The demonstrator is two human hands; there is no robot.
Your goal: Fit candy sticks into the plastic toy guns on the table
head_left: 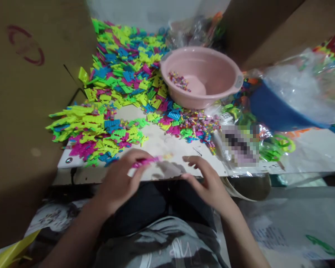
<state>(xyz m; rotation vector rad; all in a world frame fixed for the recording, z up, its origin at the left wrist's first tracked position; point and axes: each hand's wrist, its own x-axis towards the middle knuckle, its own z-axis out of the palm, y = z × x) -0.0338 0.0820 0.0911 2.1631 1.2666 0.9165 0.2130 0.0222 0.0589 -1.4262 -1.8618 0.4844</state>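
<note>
My left hand [120, 178] hovers over the front edge of the white table [167, 147] and pinches a small pink plastic piece [145, 161], blurred by motion. My right hand [205, 178] is beside it at the table edge, fingers apart and holding nothing. Behind the hands lies a large heap of yellow, green, blue and pink plastic pieces [120, 82]. A patch of small multicoloured beads [199, 126] lies to the right of the heap.
A pink basin [229, 67] with a few beads stands at the back. Clear plastic bags [293, 85] of coloured parts and a blue tub [270, 108] fill the right side. Cardboard walls [25, 93] stand left and back right.
</note>
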